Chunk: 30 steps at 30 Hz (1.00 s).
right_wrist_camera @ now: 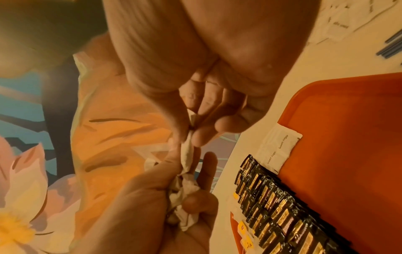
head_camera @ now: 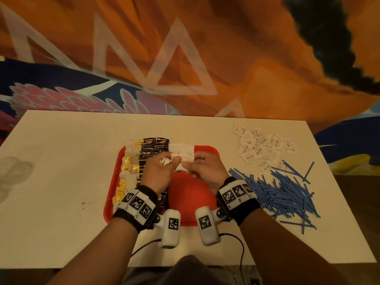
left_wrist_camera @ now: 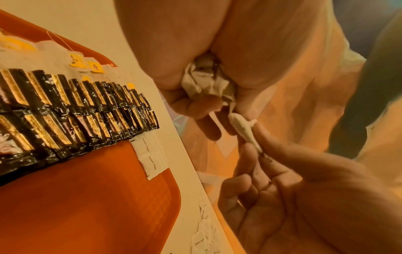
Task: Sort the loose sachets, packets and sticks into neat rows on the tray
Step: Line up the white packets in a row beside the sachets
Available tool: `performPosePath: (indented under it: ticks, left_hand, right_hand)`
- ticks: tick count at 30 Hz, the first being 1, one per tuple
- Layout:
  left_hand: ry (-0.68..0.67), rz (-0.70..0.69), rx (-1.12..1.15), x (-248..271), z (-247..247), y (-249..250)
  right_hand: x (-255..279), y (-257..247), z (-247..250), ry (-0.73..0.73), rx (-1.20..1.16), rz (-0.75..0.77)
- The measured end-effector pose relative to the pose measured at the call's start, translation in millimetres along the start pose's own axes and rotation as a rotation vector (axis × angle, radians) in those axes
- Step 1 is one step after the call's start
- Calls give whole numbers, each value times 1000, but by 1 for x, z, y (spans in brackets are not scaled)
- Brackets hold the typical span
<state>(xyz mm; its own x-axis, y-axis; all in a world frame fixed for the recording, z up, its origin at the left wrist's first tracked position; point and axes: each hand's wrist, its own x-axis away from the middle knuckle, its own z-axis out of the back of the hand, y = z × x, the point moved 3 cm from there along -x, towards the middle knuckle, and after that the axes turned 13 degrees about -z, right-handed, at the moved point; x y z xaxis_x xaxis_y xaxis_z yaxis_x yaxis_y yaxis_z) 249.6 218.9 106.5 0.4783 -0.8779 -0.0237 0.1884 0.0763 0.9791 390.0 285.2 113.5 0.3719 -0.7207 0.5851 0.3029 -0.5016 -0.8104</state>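
Both hands hover over the far half of the red tray (head_camera: 191,194). My left hand (head_camera: 167,162) grips a crumpled bunch of white sachets (head_camera: 165,161) (left_wrist_camera: 206,82) (right_wrist_camera: 185,197) in its palm. One white sachet (left_wrist_camera: 243,130) (right_wrist_camera: 187,153) sticks out of that bunch, and my right hand (head_camera: 190,166) (right_wrist_camera: 194,130) pinches its free end between thumb and forefinger. On the tray lie a row of white "brown sugar" sachets (head_camera: 183,150) (left_wrist_camera: 150,159), two rows of black packets (head_camera: 154,151) and a column of yellow-tagged tea bags (head_camera: 128,167).
A loose pile of white sachets (head_camera: 261,145) lies on the white table (head_camera: 61,161) at the far right. A heap of blue sticks (head_camera: 281,192) spreads in front of that pile, right of the tray. The tray's near right part is bare red.
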Motion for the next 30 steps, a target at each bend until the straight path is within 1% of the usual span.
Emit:
performPosePath:
  ticks: [3, 5, 7, 11, 15, 17, 20, 23, 25, 30]
  left_hand:
    - [-14, -25, -1, 2, -1, 1]
    - [10, -18, 16, 2, 0, 1]
    - [46, -13, 13, 1, 2, 0]
    - [120, 32, 73, -2, 6, -7]
    - [187, 130, 157, -5, 8, -16]
    - [198, 141, 134, -10, 7, -21]
    - [169, 134, 49, -20, 10, -27]
    - [213, 220, 98, -27, 22, -39]
    - [211, 255, 109, -27, 31, -47]
    - [185, 300, 100, -22, 49, -65]
  right_hand:
    - [-1, 0, -1, 20, -74, -55]
    - [-3, 1, -2, 45, -132, -89]
    - [-6, 5, -4, 66, -166, -91]
    - [-6, 10, -7, 31, -107, -50]
    - [-12, 14, -6, 60, -76, -50]
    - [-19, 20, -8, 76, -78, -66]
    - [-34, 30, -7, 113, -56, -98]
    - [-58, 41, -1, 185, -8, -139]
    - [-78, 48, 3, 227, 57, -189]
    - [-124, 49, 3, 231, 221, -270]
